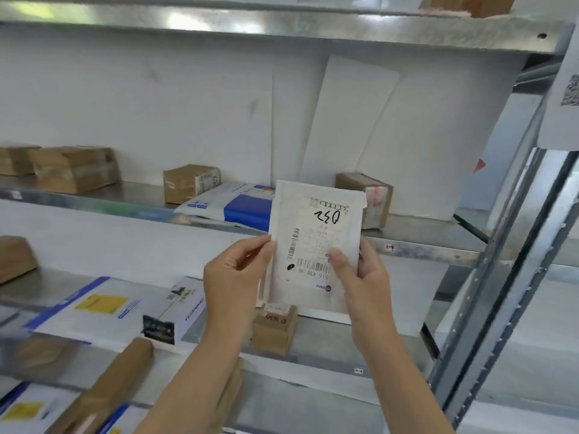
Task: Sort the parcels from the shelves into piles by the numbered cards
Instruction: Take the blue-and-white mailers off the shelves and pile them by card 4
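While the white parcel (315, 236) is facing you at centre frame, label upside down, your left hand (233, 277) is pinching its left edge and your right hand (365, 286) is gripping its right edge, before a metal shelf (438, 249).

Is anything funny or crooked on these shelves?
Yes. The white parcel, pinched by the left hand and right hand, is upside down: its handwritten number and barcode digits read inverted. Its top right corner looks peeled. Behind it, a white board leans tilted against the back wall.
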